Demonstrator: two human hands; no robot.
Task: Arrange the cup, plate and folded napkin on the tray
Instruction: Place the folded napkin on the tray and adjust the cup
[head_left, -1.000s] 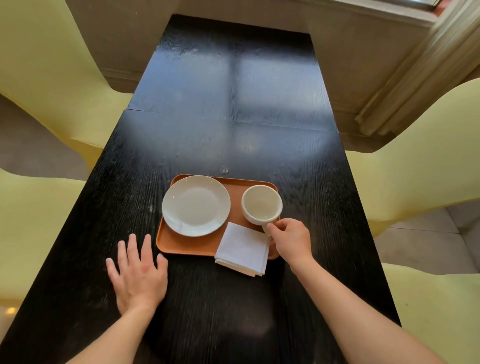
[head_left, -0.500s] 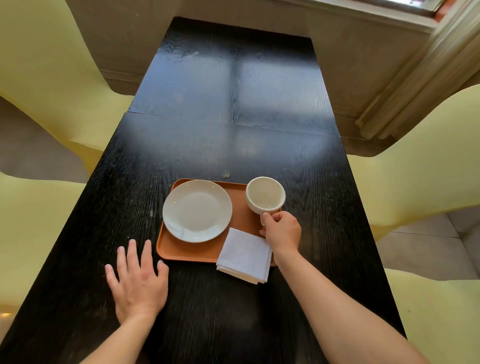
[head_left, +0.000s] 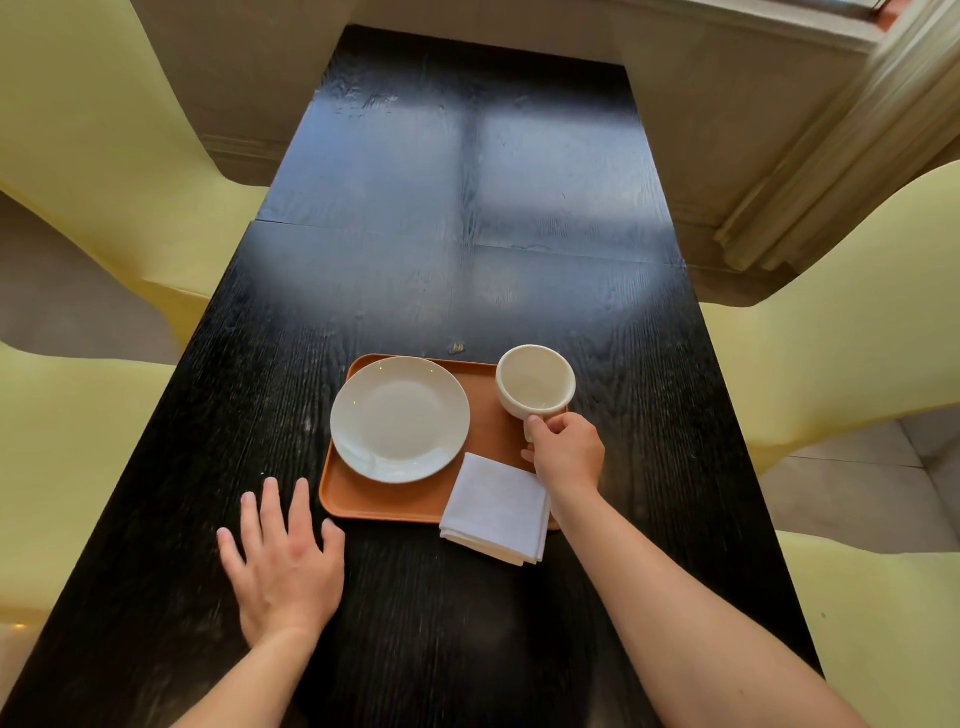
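Note:
An orange tray lies on the black table. A white plate rests on its left half. The white cup is empty and sits over the tray's far right corner, lifted or tilted slightly; my right hand grips its handle from the near side. A folded white napkin lies on the tray's near right corner and hangs over the front edge onto the table. My left hand lies flat on the table with fingers spread, just left of the tray's near corner, holding nothing.
The long black wooden table stretches away from me. Pale yellow chairs stand on the left and on the right. A small speck lies on the table just beyond the tray.
My right hand has carried the cup by its handle toward the tray's far right corner, away from the napkin. My left hand, the plate and the napkin have stayed put.

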